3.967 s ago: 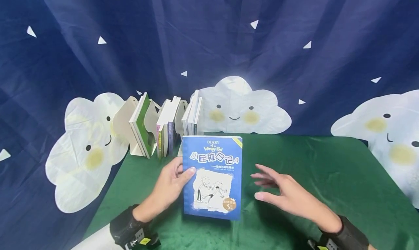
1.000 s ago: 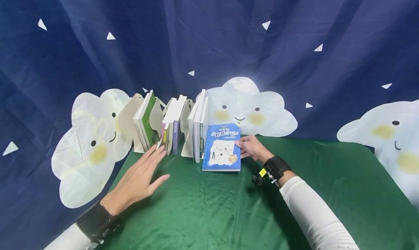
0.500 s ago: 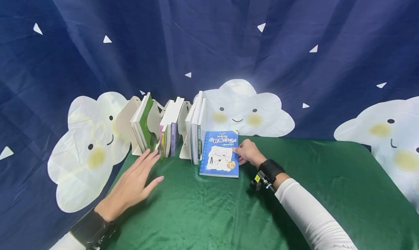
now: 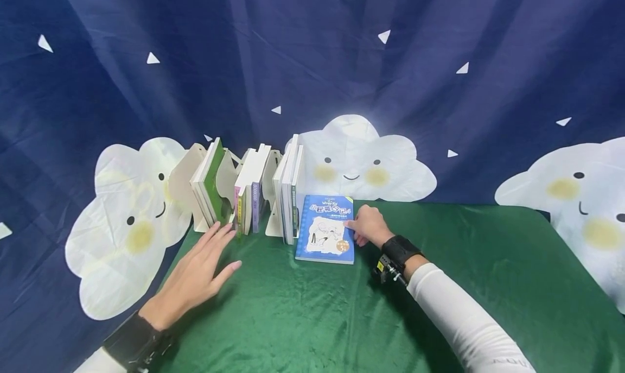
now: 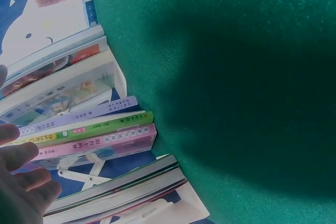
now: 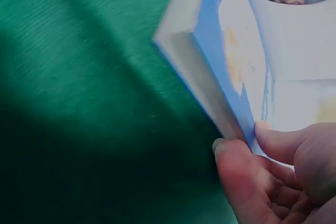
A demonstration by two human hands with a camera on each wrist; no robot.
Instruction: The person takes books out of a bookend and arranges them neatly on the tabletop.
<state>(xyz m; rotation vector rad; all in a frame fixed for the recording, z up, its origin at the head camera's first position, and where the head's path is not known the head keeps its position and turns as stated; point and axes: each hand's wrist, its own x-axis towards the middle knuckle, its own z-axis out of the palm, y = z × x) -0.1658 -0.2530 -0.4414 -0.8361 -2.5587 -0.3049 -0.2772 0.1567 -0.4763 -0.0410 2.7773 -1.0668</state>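
Observation:
My right hand (image 4: 371,226) pinches the right edge of a blue paperback book (image 4: 305,241), thumb on the front cover and fingers behind. Its cover shows white Chinese lettering and a cartoon of two figures. The book leans back at the right end of a row of upright books. In the right wrist view the thumb and fingers (image 6: 239,174) grip the book's page edge (image 6: 194,77). My left hand (image 4: 192,278), fingers straight and thumb apart, holds nothing. It hovers before the left part of the row, near a green book (image 4: 212,185).
A cream folding book rack (image 4: 185,180) with upright dividers separates the books. Its middle section holds thin books, one with a purple spine (image 4: 255,207); white-edged books (image 4: 288,199) stand at its right. Green cloth (image 4: 464,286) covers the table, and a dark blue curtain (image 4: 332,52) hangs behind.
Four seconds ago my left hand held the blue book up close; now the right hand holds it against the row's right end. Over the last second the book has tilted back and lowered slightly.

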